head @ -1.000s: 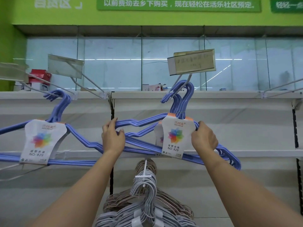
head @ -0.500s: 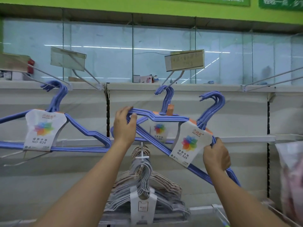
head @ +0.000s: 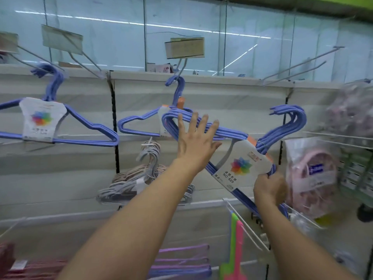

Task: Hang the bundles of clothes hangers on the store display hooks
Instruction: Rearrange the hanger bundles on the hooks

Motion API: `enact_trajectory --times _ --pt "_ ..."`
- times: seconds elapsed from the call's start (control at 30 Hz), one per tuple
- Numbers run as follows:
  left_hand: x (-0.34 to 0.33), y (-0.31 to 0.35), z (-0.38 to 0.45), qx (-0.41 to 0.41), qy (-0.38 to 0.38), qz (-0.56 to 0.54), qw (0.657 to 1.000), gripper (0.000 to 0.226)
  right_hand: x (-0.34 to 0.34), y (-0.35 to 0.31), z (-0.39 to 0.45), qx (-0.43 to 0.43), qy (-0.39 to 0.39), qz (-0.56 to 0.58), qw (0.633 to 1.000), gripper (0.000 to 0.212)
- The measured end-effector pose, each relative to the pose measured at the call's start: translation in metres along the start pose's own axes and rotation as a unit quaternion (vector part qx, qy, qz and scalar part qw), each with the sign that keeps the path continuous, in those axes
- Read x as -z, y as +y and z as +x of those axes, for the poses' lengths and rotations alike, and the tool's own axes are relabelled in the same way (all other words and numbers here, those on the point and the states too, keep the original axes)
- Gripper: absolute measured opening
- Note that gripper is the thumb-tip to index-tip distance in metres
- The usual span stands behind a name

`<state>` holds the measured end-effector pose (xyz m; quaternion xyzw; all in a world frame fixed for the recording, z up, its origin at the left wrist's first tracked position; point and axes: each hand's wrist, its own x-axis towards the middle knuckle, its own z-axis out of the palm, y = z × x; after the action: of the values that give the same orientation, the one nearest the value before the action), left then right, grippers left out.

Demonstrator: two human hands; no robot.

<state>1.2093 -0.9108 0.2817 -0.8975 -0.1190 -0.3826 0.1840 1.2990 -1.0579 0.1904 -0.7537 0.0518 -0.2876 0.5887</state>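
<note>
Fingers of right hand (head: 269,188) clenched round tilted blue hanger bundle (head: 240,136); left hand (head: 194,138) fingers spread, seemingly touching it.

Left bundle (head: 60,122) cut off by edge; right bag (head: 351,110) blurred, perhaps pegs.

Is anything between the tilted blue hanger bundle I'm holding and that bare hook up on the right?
Nothing visible blocks it. The bundle, gripped by the right hand with the left hand open on it, has its hooks below the bare display hook, with only open backing panel between.
</note>
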Motion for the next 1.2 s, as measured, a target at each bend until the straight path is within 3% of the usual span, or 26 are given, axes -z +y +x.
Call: enact_trajectory --times 0.2,0.43,0.7,0.8,0.97,1.07,1.2 --pt "-0.003 0.046 -0.054 -0.057 -0.029 -0.067 0.996 0.052 0.04 0.048 -0.022 0.044 -0.041 -0.075 0.995 0.015" --pt "-0.029 0.0 -0.149 0.06 -0.138 -0.165 0.975 0.044 0.034 0.062 -0.098 0.092 -0.167 -0.178 0.965 0.007" --pt "-0.029 -0.126 -0.24 0.179 -0.22 -0.12 0.951 0.042 -0.015 0.013 -0.207 0.2 -0.272 -0.253 0.906 0.013" --pt "-0.016 -0.186 -0.272 0.237 -0.216 -0.132 0.938 0.045 -0.046 -0.02 -0.266 0.211 -0.303 -0.239 0.898 0.016" --pt "0.007 -0.276 -0.312 0.253 -0.193 -0.172 0.932 0.049 -0.088 -0.068 -0.359 0.213 -0.337 -0.219 0.891 0.006" --pt "0.012 -0.322 -0.328 0.243 -0.217 -0.167 0.93 0.05 -0.109 -0.085 -0.397 0.203 -0.355 -0.217 0.887 0.003" --pt "0.008 -0.358 -0.336 0.26 -0.225 -0.148 0.927 0.037 -0.137 -0.095 -0.425 0.188 -0.364 -0.223 0.885 0.004"
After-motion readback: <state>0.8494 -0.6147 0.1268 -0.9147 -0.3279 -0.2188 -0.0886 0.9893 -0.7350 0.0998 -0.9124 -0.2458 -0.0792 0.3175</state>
